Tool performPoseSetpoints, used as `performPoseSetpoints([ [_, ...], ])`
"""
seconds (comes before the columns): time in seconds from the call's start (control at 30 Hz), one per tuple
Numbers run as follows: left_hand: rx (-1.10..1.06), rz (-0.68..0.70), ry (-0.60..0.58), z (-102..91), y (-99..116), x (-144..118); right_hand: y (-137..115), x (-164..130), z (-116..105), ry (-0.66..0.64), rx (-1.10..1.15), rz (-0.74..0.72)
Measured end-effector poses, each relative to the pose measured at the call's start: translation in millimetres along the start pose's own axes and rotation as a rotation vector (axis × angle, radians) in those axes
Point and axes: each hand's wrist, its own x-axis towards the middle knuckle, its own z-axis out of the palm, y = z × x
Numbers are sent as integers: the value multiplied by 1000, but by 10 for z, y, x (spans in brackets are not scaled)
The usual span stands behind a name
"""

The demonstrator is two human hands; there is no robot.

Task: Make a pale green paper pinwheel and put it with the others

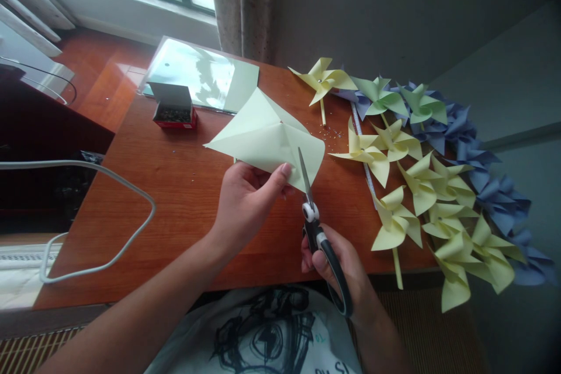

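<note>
Our left hand [245,198] pinches the near edge of a pale yellow-green square sheet of creased paper [267,137], thumb on top and fingers beneath, holding it raised above the reddish-brown wooden table [175,198]. Our right hand [337,263] is clenched through the black loops of a pair of steel-bladed scissors with a white pivot [313,216]; the blades point away from us and bite into the near right edge of the sheet, just beside the left thumb.

Beyond the sheet, on the table, a small red cardboard box of dark pins [174,108] stands with its lid up, in front of a glossy clear plastic folder [205,73] near the far edge. To the right of the sheet, a heap of pale yellow paper pinwheels [421,193] covers the table's right end, with green pinwheels [394,99] and blue-violet pinwheels [491,181] farther along the wall. Left of the table bends a white metal tube frame [131,187].
</note>
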Motion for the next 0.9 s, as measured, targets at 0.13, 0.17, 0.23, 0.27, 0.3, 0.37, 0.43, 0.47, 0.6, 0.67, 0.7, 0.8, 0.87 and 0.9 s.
performPoseSetpoints([
  [0.13,13,-4,14,-1,2,-5,-6,-3,3,16,4,3],
  [0.17,17,-6,15,-1,1,-7,-5,-3,1,20,4,1],
  [0.23,16,-7,14,-1,-4,-9,1,-4,-7,23,3,-3],
  [0.27,11,-6,13,-1,-7,-9,5,-5,-13,20,0,-4],
  [0.3,5,-5,11,-2,-12,-8,9,-5,-19,16,-6,-6],
  [0.37,-5,-3,9,-3,-19,-7,16,-6,-30,10,-20,-10],
  [0.43,-6,-3,8,-3,-20,-6,16,-7,-38,10,-32,-13],
  [0.47,-5,-4,9,-2,-18,-7,12,-7,-39,13,-36,-13],
  [0.6,8,-14,18,1,2,-13,-14,-9,-37,20,-45,-1],
  [0.67,17,-23,22,4,13,-14,-24,-9,-36,26,-52,5],
  [0.7,18,-26,25,5,17,-14,-26,-8,-36,30,-57,6],
  [0.8,8,-30,28,9,20,-11,-28,-7,-40,41,-74,5],
  [0.87,-6,-33,22,8,15,-10,-29,-7,-44,44,-76,5],
  [0.9,-14,-33,20,5,10,-10,-30,-7,-47,45,-76,5],
])
